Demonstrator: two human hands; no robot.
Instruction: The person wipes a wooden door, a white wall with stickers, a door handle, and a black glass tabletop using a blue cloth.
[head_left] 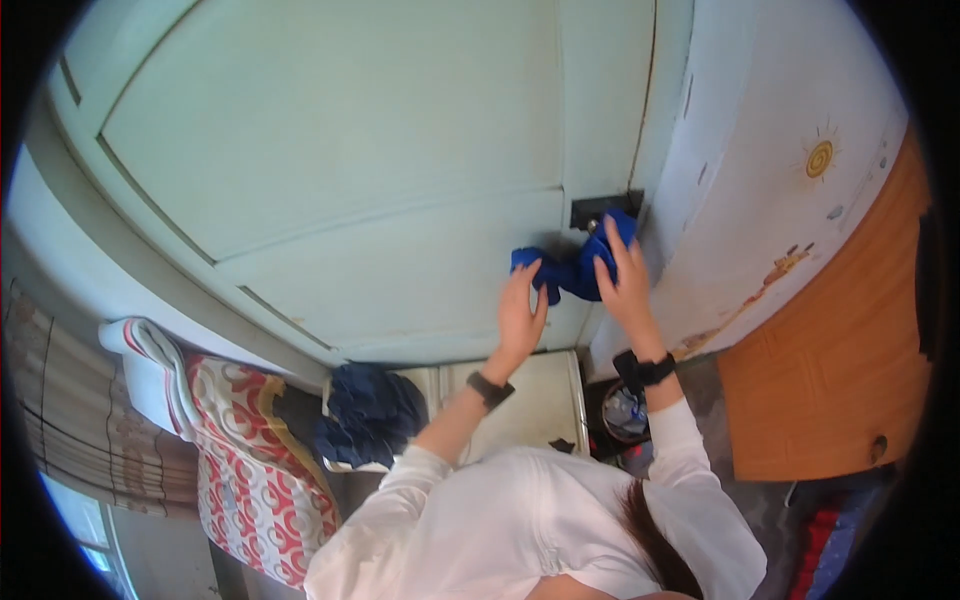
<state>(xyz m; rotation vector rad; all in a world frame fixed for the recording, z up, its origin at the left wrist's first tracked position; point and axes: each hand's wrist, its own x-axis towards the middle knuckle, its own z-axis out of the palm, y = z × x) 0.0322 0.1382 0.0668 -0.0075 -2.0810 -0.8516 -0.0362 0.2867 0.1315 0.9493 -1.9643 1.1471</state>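
Note:
A blue cloth (570, 278) stretches between my two hands in front of a pale green door. My left hand (522, 310) pinches its left end, fingers closed on the fabric. With fingers bent over the cloth's right end, my right hand (630, 292) presses it close to the dark lock plate (588, 212). A small metal knob (592, 226) shows on the plate just above the cloth; the plate's lower right part is hidden behind the fabric. The door (380, 130) appears closed. Black bands circle both my wrists.
Dark blue clothing (372, 412) lies on a low white surface (510, 400) below the door. A bin (626, 412) stands beneath my right forearm. To the right are a decorated white wall (770, 190) and a wooden panel (830, 340); patterned red-and-white fabric (255, 490) is at left.

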